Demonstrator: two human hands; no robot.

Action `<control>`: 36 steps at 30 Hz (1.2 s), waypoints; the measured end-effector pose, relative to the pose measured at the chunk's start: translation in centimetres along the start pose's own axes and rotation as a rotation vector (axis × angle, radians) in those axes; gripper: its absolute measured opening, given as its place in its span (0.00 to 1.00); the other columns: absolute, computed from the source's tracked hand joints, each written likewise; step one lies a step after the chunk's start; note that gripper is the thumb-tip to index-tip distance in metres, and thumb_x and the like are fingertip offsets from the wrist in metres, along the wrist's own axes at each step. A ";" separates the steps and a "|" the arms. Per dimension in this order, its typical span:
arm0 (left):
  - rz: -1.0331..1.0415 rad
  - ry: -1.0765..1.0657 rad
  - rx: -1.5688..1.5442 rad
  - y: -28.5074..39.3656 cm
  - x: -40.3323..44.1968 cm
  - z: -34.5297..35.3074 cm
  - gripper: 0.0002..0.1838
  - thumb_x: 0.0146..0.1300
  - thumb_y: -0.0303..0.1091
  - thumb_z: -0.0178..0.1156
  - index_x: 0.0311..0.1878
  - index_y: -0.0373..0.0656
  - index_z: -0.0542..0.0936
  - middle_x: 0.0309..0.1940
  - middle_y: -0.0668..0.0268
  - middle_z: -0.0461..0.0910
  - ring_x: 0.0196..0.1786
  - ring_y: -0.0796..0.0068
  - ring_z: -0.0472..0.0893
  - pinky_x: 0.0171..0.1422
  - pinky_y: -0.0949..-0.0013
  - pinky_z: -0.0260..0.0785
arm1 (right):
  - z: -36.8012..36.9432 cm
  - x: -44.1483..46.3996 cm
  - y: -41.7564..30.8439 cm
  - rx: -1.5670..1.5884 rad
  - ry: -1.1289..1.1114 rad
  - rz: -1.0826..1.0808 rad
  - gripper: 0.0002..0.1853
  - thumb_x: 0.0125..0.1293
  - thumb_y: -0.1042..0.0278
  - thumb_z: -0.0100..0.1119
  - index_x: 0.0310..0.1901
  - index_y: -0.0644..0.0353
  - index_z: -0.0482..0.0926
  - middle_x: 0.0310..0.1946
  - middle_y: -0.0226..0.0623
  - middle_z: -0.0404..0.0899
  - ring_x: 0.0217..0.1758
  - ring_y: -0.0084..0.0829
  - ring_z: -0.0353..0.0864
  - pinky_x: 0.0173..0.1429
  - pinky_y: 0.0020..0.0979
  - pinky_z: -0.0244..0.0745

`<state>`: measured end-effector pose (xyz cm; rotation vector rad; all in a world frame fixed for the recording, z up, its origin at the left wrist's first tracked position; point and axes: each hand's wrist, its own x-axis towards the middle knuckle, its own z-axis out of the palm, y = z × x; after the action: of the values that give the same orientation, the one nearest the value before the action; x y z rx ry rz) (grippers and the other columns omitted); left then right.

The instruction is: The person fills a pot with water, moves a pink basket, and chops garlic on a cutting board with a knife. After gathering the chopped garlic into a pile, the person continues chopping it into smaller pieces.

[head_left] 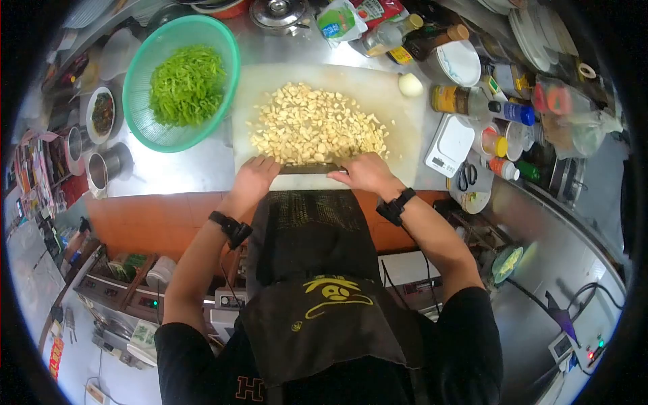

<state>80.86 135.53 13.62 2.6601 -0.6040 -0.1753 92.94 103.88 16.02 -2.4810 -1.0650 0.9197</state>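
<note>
A kitchen knife (307, 169) lies crosswise near the front edge of the white cutting board (405, 135), its blade seen nearly edge-on. My right hand (368, 173) is closed around its handle end. At the other end, the fingers of my left hand (258, 177) are bent over the blade's tip. Just beyond the blade spreads a wide heap of chopped pale-yellow pieces (317, 121), which look like garlic. Some pieces touch the knife. A whole peeled white bulb, like an onion (410, 85), sits at the board's back right corner.
Left of the board stands a green colander (233, 74) of sliced green vegetable. A metal cup (104, 169) and a bowl of dark sauce (101, 115) are farther left. To the right are a white scale (449, 145), scissors (466, 176), bottles and jars. A lidded pot (278, 12) stands behind.
</note>
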 end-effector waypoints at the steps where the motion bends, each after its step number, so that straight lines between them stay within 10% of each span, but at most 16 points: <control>1: 0.000 -0.011 -0.007 0.1 -0.3 0.1 0.07 0.56 0.27 0.61 0.40 0.43 0.79 0.36 0.64 0.77 0.45 0.63 0.80 0.51 0.62 0.76 | 0.1 -0.5 -0.3 -0.006 -0.022 0.005 0.35 0.75 0.28 0.55 0.33 0.57 0.88 0.24 0.47 0.85 0.32 0.52 0.88 0.40 0.49 0.82; 36: 0.021 0.088 0.054 -2.0 1.8 -0.8 0.04 0.57 0.26 0.60 0.36 0.44 0.78 0.34 0.63 0.78 0.42 0.61 0.81 0.48 0.61 0.77 | -3.1 1.4 -0.2 -0.073 -0.034 -0.015 0.37 0.77 0.27 0.50 0.39 0.58 0.90 0.26 0.46 0.86 0.36 0.51 0.89 0.44 0.49 0.84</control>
<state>83.45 136.64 13.52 2.6958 -0.6157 -0.0362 95.54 104.98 17.82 -2.5211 -1.1464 0.9382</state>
